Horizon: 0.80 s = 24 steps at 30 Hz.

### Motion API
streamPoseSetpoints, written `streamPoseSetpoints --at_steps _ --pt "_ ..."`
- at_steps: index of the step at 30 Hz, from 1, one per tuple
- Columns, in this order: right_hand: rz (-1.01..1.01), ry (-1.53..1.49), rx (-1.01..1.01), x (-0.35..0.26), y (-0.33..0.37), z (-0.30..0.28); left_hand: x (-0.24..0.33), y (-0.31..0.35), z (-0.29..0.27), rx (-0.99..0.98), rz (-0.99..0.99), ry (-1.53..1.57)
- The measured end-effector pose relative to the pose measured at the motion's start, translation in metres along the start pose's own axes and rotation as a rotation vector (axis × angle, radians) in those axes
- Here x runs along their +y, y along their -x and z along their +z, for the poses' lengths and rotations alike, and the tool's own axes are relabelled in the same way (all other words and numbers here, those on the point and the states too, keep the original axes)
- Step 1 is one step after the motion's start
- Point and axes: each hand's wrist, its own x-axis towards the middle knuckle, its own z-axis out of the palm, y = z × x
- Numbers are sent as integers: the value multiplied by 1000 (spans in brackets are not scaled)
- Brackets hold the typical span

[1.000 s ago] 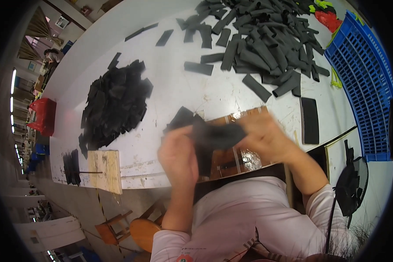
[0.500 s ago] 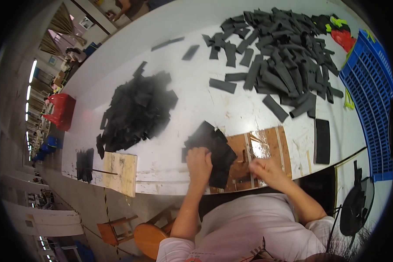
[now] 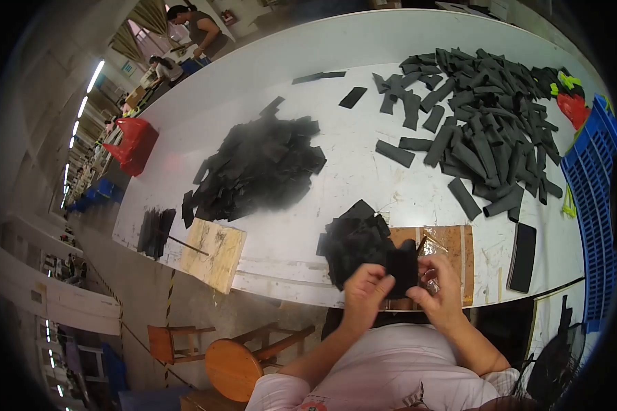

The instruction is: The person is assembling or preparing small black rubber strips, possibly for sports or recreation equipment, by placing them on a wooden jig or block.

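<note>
A small black piece (image 3: 402, 268) is being pinched at its left side by the grip of the left hand (image 3: 365, 293) and at its right by that of the right hand (image 3: 440, 289). It is being held over a brown board (image 3: 467, 270) at the near edge of the white worktop (image 3: 349, 164). The board is being touched by a heap of black bits (image 3: 354, 243), just left of the piece

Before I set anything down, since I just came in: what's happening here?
The person's left hand and right hand hold a black piece between them at the brown board. A small pile of black pieces lies just left; a larger pile sits farther left, and grey pieces are heaped toward the upper right.
</note>
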Motion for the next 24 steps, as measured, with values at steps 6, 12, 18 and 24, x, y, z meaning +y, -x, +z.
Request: streamPoseSetpoints --at_steps 6,12,18,24 --pt "462 -648 -59 12 11 -16 -15 13 14 -224 -56 236" --pt "558 -606 -152 11 -5 -33 -1 2 8 -258 -63 147" --pt "229 -243 -189 8 -7 -32 21 -13 13 -252 -165 96" --pt "164 -80 -275 5 -5 -35 18 -8 16 -203 -30 6"
